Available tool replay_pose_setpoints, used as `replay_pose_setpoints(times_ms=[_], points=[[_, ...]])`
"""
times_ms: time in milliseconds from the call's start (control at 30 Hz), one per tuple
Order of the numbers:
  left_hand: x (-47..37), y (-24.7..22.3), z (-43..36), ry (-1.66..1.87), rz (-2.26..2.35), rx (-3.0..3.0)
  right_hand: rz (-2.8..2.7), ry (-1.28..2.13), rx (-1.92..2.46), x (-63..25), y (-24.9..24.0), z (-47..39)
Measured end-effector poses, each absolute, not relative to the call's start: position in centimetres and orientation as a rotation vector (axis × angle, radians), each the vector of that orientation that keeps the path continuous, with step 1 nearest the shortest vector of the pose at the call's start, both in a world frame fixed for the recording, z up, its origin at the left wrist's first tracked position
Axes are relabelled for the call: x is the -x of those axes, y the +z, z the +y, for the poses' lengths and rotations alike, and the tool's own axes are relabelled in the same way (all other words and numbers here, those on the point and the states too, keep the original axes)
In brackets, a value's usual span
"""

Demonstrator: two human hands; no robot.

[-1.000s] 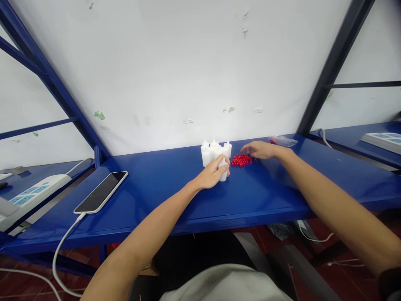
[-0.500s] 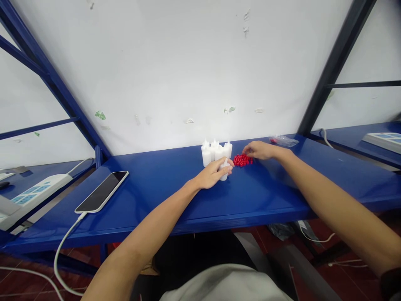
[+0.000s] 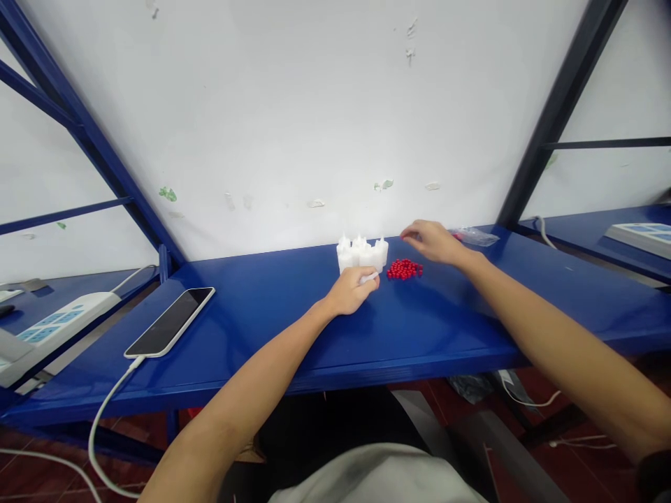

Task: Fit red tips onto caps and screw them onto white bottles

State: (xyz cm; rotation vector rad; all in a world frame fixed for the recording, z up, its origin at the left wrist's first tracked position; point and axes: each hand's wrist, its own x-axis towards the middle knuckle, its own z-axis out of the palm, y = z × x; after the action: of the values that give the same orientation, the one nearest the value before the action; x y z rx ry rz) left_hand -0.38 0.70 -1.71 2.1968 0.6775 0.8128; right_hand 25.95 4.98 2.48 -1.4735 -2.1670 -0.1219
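Note:
A cluster of small white bottles (image 3: 361, 251) stands at the back of the blue shelf (image 3: 445, 321). My left hand (image 3: 350, 291) is shut on one white bottle (image 3: 370, 277), which lies tilted just in front of the cluster. A small pile of red caps (image 3: 403, 269) lies on the shelf right of the bottles. My right hand (image 3: 433, 242) hovers above and behind that pile, fingertips drawn together and pointing left. Whether a cap sits between them is too small to tell.
A phone (image 3: 170, 321) lies at the shelf's left on a white cable (image 3: 105, 412). Power strips sit at far left (image 3: 57, 325) and far right (image 3: 639, 234). A clear plastic bag (image 3: 476, 235) lies behind my right hand. A black post (image 3: 556, 112) rises on the right.
My right hand has lifted off the red pile and drawn back from it. My left hand has pulled its bottle slightly toward me and tipped it over.

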Motion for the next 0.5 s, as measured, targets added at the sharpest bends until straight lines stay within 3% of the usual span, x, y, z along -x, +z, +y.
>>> replay_pose_setpoints(times_ms=[100, 200, 500], points=[[0.4, -1.8, 0.9, 0.824, 0.691, -2.113, -1.967, -0.038, 1.140, -23.3, 4.0, 2.3], [0.5, -1.9, 1.2, 0.807, 0.654, -1.997, -2.018, 0.253, 0.889, -20.8, 4.6, 0.0], [0.1, -2.0, 1.4, 0.921, 0.665, -1.673, -2.172, 0.700, 0.872, -18.9, 3.4, -0.9]])
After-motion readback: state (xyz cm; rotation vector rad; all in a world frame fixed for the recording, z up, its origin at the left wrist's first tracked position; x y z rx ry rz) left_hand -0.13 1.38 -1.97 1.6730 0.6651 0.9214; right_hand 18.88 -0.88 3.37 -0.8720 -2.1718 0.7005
